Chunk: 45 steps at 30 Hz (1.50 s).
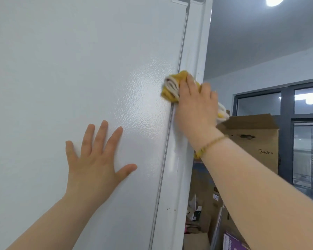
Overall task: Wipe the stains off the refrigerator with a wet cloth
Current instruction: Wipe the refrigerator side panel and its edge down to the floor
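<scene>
Yellow cloth [171, 87] with white folds is bunched up under the right hand [195, 103], whose fingers bend over it and press it on the refrigerator [70, 69]. The cloth sits right on the long seam where the wide bumpy white wall meets a narrow white strip [192, 56], and it covers a bit of both. One end of the cloth pokes out past the fingertips and the other end sticks out behind the heel of that hand. The left hand [96, 159] lies flat on the wall, lower than the right hand and well apart from it, with all five fingers spread wide and holding nothing. Above the left hand and out to its far side the white wall is bare and smooth, with lots of room to slide. The seam runs straight up above the right hand and straight down below it. Far below the right hand, on the strip, are a few tiny brown dots [170, 208]; they may be stains, but they are too small to tell. I count two hands, one cloth and one bead bracelet [210, 143] on the right wrist. Behind the right arm stands one big open brown cardboard box [257, 143], with dark window frames [288, 123] past it.
</scene>
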### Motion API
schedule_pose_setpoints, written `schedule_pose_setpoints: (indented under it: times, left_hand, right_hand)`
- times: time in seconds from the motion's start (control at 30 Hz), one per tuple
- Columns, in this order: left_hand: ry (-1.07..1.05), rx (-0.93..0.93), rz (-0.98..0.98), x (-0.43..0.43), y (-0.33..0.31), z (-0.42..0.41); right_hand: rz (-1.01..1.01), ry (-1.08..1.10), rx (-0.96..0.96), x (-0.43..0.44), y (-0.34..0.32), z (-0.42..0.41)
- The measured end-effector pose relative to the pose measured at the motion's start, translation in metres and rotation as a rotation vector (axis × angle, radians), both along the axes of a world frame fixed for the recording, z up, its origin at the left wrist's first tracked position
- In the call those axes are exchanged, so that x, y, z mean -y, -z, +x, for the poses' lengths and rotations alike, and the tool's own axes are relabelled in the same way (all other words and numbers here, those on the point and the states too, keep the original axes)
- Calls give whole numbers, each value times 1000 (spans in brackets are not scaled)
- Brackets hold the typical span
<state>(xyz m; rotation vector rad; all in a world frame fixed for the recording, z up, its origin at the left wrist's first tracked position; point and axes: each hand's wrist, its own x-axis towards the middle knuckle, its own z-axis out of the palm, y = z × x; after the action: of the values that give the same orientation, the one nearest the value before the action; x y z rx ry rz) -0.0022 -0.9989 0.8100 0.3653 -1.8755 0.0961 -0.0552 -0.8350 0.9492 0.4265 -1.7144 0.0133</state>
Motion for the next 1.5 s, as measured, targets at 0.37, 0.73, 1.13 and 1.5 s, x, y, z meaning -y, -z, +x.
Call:
schedule_pose_setpoints:
  times: [0.37,0.73,1.13,1.5]
  left_hand:
    - [31,-40,28,-6,-2,4]
    - [54,-70,104,-13,-52,15]
    - [-56,-85,-46,5,-43,-1]
    - [-76,17,30,3,-43,1]
  right_hand:
    - [79,18,-123,-11,0,5]
    - [-14,-7,-69,-1,-57,0]
    - [-175,-104,-62,11,-170,4]
    - [-51,-113,-172,-9,-123,-10]
